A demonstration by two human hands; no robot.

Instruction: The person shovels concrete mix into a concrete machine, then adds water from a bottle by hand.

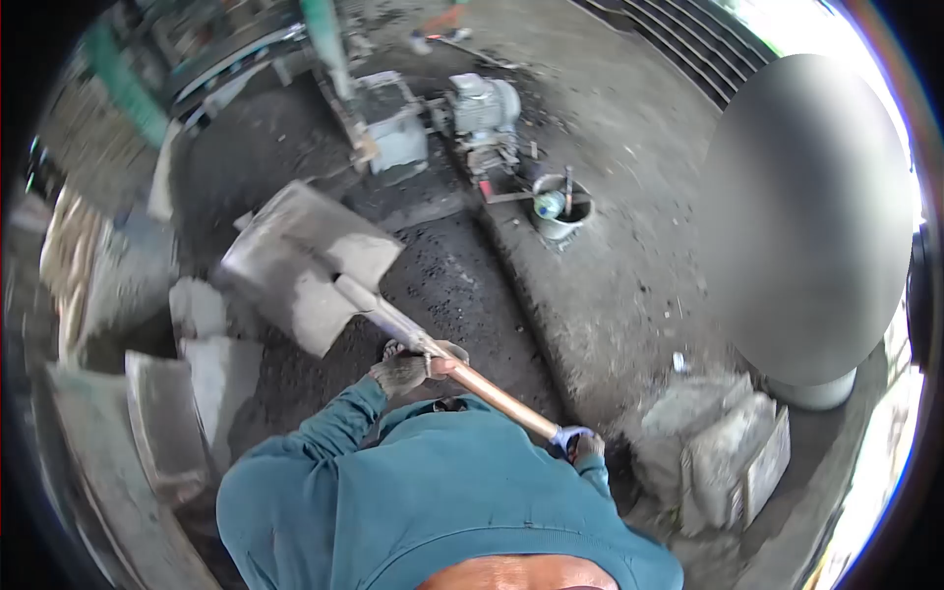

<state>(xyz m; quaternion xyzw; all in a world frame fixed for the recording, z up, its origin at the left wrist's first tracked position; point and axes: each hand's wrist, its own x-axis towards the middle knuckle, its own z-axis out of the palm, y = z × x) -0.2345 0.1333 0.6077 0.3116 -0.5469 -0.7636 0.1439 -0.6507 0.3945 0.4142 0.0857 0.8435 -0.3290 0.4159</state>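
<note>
A wide flat-bladed shovel (315,270) lies slantwise in front of my body, its blade to the left and its wooden shaft running down to the right. My left hand (418,366), in what looks like a grey glove, is wrapped round the shaft below the socket. My right hand (587,445) is closed on the bluish grip at the shaft's end; its fingers are partly hidden. The blade is smeared grey and hangs over dark, gritty ground (452,285). No clear pile of material shows on it.
A motor (484,106) stands beside a pale metal box (393,133) ahead. Right of them is a bucket (562,208) with a bottle inside. Broken slabs (723,447) are stacked at right; upright panels (162,423) stand at left. A large blurred oval hides the right side.
</note>
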